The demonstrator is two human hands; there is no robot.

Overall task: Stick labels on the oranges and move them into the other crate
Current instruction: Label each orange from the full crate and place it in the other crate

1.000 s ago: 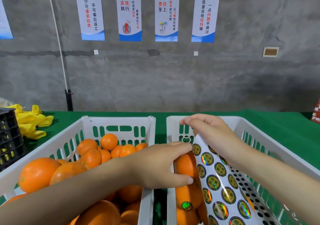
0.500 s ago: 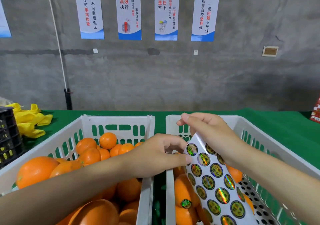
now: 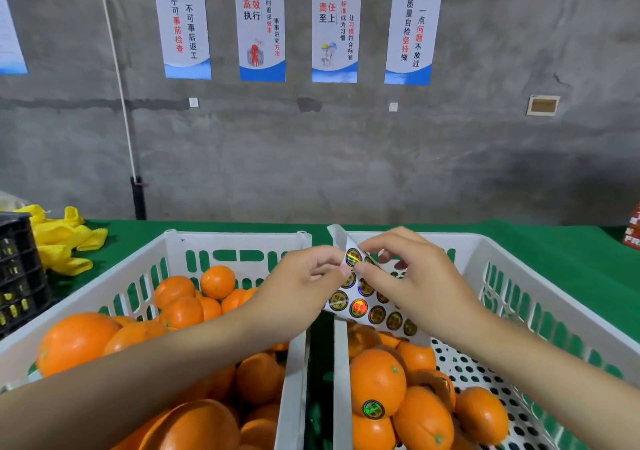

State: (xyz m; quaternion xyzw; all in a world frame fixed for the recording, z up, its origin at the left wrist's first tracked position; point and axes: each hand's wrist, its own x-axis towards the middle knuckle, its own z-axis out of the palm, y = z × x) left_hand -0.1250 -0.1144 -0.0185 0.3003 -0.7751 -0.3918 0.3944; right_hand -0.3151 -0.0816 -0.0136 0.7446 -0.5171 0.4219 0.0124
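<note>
Two white plastic crates stand side by side on a green table. The left crate is piled with unlabelled oranges. The right crate holds several oranges, one labelled orange showing a round sticker. A label sheet with shiny round stickers hangs above the gap between the crates. My left hand pinches the sheet's left edge near the top. My right hand holds the sheet from the right, its thumb and forefinger at a sticker near the top.
A black crate and yellow mesh bags lie at the far left. A red box shows at the right edge. A grey wall with blue posters rises behind the table. The right crate's perforated floor is partly bare.
My left hand let go of an orange in the right crate and rose to the label sheet. My right hand lifted the sheet, and both hands now meet at its top.
</note>
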